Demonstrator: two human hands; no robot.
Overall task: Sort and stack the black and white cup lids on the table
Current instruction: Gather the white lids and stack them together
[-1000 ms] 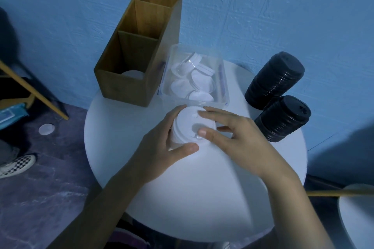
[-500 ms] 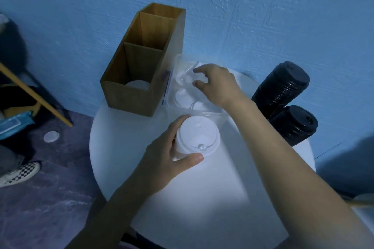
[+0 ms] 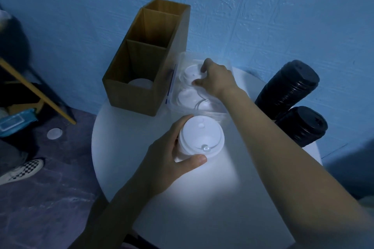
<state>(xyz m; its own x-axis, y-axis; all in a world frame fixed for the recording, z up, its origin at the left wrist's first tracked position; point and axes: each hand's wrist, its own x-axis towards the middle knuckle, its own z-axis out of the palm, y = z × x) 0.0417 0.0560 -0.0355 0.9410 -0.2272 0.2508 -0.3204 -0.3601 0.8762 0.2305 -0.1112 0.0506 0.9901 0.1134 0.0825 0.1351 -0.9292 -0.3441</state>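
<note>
With the left hand [image 3: 166, 159] curled round the white lid stack [image 3: 202, 139] at table [image 3: 202, 208] centre, the right hand [image 3: 217, 80], pinching a white lid [image 3: 192, 74] in the tub [image 3: 183, 54] at 12 o'clock, should lift it level and seat it squarely.

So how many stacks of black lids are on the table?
2. One black lid stack lies tilted at the table's right edge by the wall; the other stack sits just in front of it. The right forearm may hide more.
</note>
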